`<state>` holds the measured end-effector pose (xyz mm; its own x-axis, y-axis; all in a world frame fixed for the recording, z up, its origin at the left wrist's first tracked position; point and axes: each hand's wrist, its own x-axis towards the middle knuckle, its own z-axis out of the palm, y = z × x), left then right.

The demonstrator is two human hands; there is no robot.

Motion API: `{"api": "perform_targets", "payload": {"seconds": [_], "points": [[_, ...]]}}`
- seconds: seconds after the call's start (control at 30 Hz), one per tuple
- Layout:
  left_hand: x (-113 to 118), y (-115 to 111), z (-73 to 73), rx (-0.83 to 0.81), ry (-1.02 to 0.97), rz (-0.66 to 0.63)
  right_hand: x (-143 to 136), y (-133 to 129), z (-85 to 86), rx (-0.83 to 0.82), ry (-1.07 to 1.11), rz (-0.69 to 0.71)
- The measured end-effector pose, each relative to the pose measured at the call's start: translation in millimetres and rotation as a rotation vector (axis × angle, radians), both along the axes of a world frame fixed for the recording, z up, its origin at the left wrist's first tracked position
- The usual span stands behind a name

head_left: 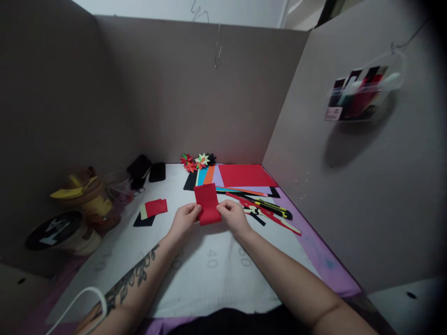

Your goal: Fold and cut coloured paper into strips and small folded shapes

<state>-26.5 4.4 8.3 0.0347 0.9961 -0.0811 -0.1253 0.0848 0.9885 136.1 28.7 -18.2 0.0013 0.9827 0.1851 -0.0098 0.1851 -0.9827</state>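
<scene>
A red paper strip (pixel 207 200) is held up over the white mat, its lower end bent toward me. My left hand (pixel 186 217) pinches its left edge between thumb and fingers. On the opposite edge, my right hand (pixel 233 215) has a similar pinch. Small red paper pieces (pixel 155 208) lie to the left on the mat, with pale yellow and black pieces (pixel 144 220) partly under them. To the right of my right hand are a black and yellow cutter (pixel 274 208) and red, black and cream paper scraps (pixel 284 225).
Colored sheets, red on top (pixel 246 176), lie at the back beside folded paper stars (pixel 198 161). Pots (pixel 84 195), a lidded tub (pixel 82 237) and a black phone-like object (pixel 157 172) stand or lie left. Grey partitions (pixel 206 93) enclose the mat (pixel 209 284); a pouch (pixel 358 95) hangs right.
</scene>
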Motion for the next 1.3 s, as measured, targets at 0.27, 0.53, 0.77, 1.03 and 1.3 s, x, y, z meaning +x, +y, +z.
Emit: {"api": "perform_targets", "payload": {"seconds": [0.27,0.53,0.77,1.03,1.3], "points": [[-1.7,2.8,-7.2,0.020,0.048,0.005,-0.1,-0.3,1.3,-0.002,-0.029,-0.011],[-1.1,2.2,-7.1,0.020,0.041,0.008,-0.3,-0.4,1.0,-0.001,-0.027,-0.014],[-0.4,0.3,-7.8,0.066,0.087,0.008,-4.2,1.1,-4.1,-0.049,0.174,0.072],[0.3,-0.9,-10.0,0.106,0.241,-0.030,1.3,1.8,1.2,-0.108,0.050,0.202],[7.0,-5.7,-5.2,0.139,0.268,-0.077,-0.5,-0.5,3.1,-0.032,-0.035,0.054]]}}
